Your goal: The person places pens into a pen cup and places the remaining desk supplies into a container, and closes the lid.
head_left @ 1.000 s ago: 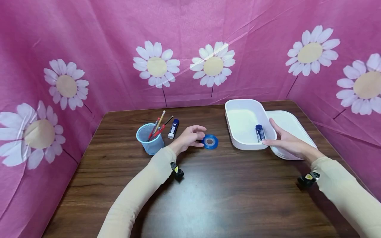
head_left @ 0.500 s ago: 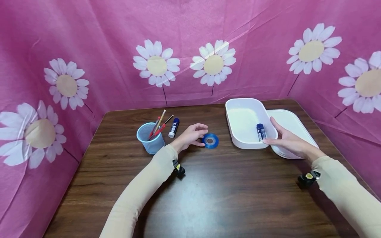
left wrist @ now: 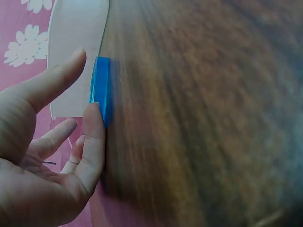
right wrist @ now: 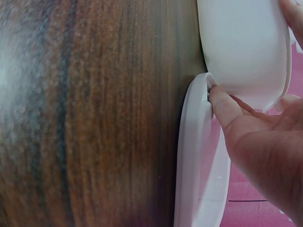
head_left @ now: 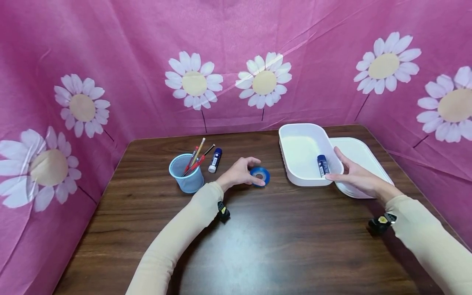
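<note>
A flat roll of blue tape (head_left: 260, 176) lies on the table. My left hand (head_left: 241, 172) is at its left side; in the left wrist view a fingertip touches the tape roll (left wrist: 102, 87) while the thumb stays apart from it. At the right, my right hand (head_left: 354, 174) holds the near right corner of a white plastic container (head_left: 298, 180). A dark blue glue stick (head_left: 322, 164) leans inside that container. The right wrist view has the fingers between the container (right wrist: 246, 52) and the white lid (right wrist: 187, 156).
A light blue mesh pencil cup (head_left: 189, 180) with pencils and red-handled scissors stands left of my left hand. Another glue stick (head_left: 215, 160) lies beside it. The white lid (head_left: 361, 155) lies right of the container, under my right hand. A pink flowered cloth (head_left: 228, 114) hangs behind the table.
My left hand has shifted slightly right, and its thumb has come over the near edge of the tape roll. The right hand and container have stayed in place.
</note>
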`<state>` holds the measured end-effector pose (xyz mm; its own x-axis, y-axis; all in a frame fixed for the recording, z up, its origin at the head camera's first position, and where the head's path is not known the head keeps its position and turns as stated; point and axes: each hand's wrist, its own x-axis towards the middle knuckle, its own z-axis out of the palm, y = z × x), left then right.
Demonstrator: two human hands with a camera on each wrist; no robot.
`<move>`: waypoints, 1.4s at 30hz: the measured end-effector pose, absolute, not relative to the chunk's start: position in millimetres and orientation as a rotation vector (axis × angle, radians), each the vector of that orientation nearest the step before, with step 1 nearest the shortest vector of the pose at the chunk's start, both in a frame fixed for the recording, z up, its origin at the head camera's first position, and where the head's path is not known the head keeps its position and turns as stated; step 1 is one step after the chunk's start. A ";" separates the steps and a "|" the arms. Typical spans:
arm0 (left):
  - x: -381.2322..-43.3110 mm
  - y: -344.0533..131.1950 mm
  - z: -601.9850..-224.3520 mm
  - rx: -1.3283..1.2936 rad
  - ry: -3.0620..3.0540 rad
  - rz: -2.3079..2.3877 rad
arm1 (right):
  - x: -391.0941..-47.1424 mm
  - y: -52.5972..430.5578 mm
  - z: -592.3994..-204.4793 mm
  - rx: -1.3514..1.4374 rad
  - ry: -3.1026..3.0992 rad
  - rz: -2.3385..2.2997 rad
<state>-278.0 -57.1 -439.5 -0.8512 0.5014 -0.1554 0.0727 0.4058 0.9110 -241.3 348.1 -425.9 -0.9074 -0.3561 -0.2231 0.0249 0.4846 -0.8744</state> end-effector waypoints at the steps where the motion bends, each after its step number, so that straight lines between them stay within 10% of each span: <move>1: -277.9 -56.9 -439.1 0.525 2.292 1.400 | -241.3 348.0 -425.8 -0.279 2.355 -1.403; 26: -274.1 -49.8 -440.1 0.692 2.597 0.938 | -241.0 348.6 -425.1 -0.292 2.360 -1.400; 42: -274.7 -59.4 -436.4 0.499 2.172 1.513 | -241.0 349.6 -427.2 -0.286 2.351 -1.416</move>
